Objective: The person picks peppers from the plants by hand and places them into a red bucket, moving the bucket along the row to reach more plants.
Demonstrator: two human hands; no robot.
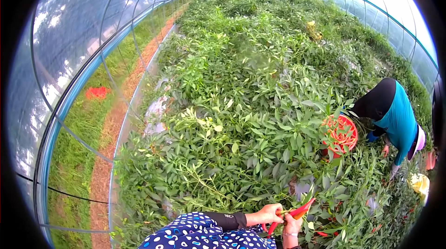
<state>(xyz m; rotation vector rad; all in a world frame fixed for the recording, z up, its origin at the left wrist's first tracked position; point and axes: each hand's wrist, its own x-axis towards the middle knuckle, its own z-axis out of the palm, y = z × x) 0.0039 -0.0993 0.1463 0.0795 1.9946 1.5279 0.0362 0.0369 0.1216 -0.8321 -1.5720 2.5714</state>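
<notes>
My left hand (269, 213) is closed, its fingertips meeting my right hand at a small bunch of long red chili peppers (303, 209). Wrapped round the bunch from below is my right hand (292, 226), with a band at its wrist. The pepper tips point up and to the right, and some green shows among them. More red pepper (271, 228) curves below my left hand. Exactly which peppers each hand grips is partly hidden by the fingers. Leafy pepper plants (241, 156) surround both hands, with red peppers (323, 233) low among the leaves at right.
At right a person (399, 114) in a blue top bends over the plants. Near them stands a red basket (341, 134) full of red peppers. A yellowish bag (419, 185) lies farther right. The greenhouse's blue rail (60, 114) and plastic wall run along the left.
</notes>
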